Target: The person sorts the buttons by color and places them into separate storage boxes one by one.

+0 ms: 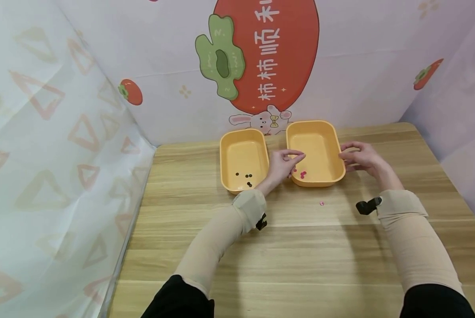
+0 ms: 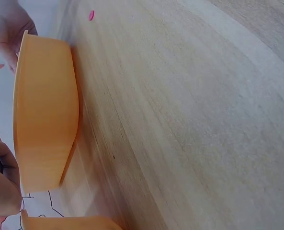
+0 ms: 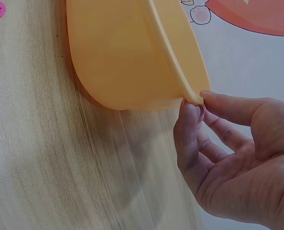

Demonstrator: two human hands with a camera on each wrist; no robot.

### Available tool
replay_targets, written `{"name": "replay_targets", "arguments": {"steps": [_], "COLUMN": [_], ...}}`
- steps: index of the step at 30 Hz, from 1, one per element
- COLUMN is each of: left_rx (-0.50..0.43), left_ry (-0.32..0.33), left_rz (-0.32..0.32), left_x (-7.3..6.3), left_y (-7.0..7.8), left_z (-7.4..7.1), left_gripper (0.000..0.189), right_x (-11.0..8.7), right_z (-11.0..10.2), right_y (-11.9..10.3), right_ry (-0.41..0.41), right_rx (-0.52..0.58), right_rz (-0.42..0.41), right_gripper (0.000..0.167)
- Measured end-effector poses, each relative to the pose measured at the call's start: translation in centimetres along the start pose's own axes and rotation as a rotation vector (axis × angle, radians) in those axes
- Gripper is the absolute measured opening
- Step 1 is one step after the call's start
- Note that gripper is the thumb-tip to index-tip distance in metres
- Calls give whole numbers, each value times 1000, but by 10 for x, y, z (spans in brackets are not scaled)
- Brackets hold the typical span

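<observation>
My right hand (image 1: 362, 160) pinches the right rim of the right yellow-orange plastic tray (image 1: 338, 168) between thumb and fingers. The grip shows closely in the right wrist view, where the thumb (image 3: 235, 106) lies over the rim. Over that tray's left side reaches my left hand (image 1: 279, 168), its thumb and index fingertip brought together above the tray floor. Whether a button is between them I cannot tell. Several pink buttons (image 1: 303, 174) lie inside near the tray's front left corner. One more pink button (image 1: 322, 203) lies on the table in front.
A second yellow-orange tray (image 1: 224, 165) stands just left, with several dark buttons (image 1: 248, 176) in it. Both trays sit on the wooden table (image 1: 293, 260) near its back edge, before a printed cloth backdrop (image 1: 174, 53). Another cloth (image 1: 62, 176) hangs along the left side.
</observation>
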State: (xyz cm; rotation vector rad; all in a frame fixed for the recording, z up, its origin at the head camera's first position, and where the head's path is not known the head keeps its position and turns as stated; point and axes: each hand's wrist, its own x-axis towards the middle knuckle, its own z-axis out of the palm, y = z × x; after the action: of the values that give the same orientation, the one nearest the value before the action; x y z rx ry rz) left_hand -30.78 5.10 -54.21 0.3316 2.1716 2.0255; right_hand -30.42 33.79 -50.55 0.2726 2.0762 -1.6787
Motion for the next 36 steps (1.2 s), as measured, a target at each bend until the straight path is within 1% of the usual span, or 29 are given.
{"name": "replay_targets", "arguments": {"steps": [8,11,14,20,24,29,36], "left_rx": [26,15,-1,-8,-5,26,55], "left_ry": [-2,-15,-48,-142,-187,-232,-295], "left_rz": [-22,-15,1,5,21,36,19], "left_x": [0,-2,-6,-15,-22,-35,-55], "left_y": [0,-2,-2,-1,0,2,0], "left_z": [2,1,-1,-6,-10,-14,-17], "left_gripper": [21,22,25,36,37,35,35], "right_x": [3,4,4,3,3,1,2], "right_z": [-1,-1,-1,-1,-1,-1,-2], "right_y": [3,4,5,4,3,1,2], "right_ry": [4,6,6,3,1,-1,2], "right_rx": [-5,0,6,8,6,1,-1], "right_rz": [-7,-10,-10,-9,-6,-2,-4], "right_gripper": [11,11,12,13,13,12,11]}}
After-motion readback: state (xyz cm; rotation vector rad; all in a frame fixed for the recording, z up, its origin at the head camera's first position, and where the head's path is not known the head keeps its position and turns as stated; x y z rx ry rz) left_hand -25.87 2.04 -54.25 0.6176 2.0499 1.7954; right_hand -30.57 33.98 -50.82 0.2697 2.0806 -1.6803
